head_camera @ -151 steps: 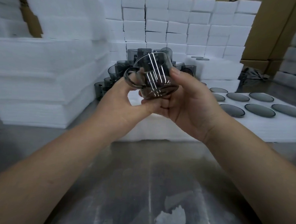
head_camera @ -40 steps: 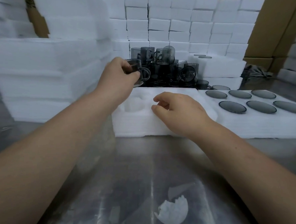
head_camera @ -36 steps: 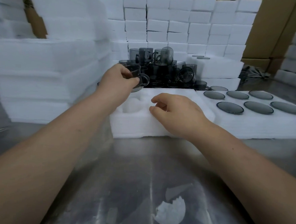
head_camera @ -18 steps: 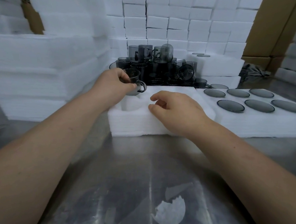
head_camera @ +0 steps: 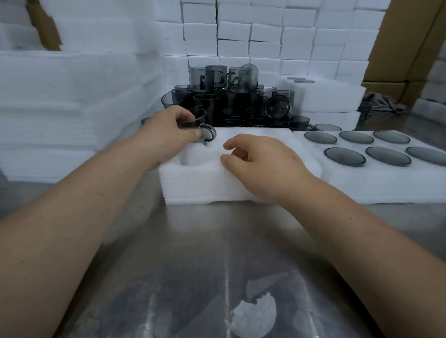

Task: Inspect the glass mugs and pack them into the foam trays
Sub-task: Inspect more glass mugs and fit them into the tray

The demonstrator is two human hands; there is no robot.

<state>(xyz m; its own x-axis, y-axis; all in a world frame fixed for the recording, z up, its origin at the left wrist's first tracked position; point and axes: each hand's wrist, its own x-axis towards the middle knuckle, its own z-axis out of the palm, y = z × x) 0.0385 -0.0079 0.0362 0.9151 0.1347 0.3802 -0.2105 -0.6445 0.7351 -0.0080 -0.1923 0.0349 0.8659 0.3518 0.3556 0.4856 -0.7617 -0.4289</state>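
As the left hand [head_camera: 164, 134] lowers its gripped mug [head_camera: 193, 121] to the foam tray [head_camera: 202, 188], right hand [head_camera: 263, 165] unmoved, loosely curled, empty.

The left grip [head_camera: 164, 136] covers most of the mug [head_camera: 194, 119]; whether its base sits in a pocket cannot be told. The right grip [head_camera: 266, 162] hides the middle of the foam tray [head_camera: 202, 188]. The tray's far edge masks the lowest piled mugs [head_camera: 228, 104]. A dark bundle [head_camera: 380, 104] toward the far right corner of the worktop [head_camera: 212, 246] is too small to identify.
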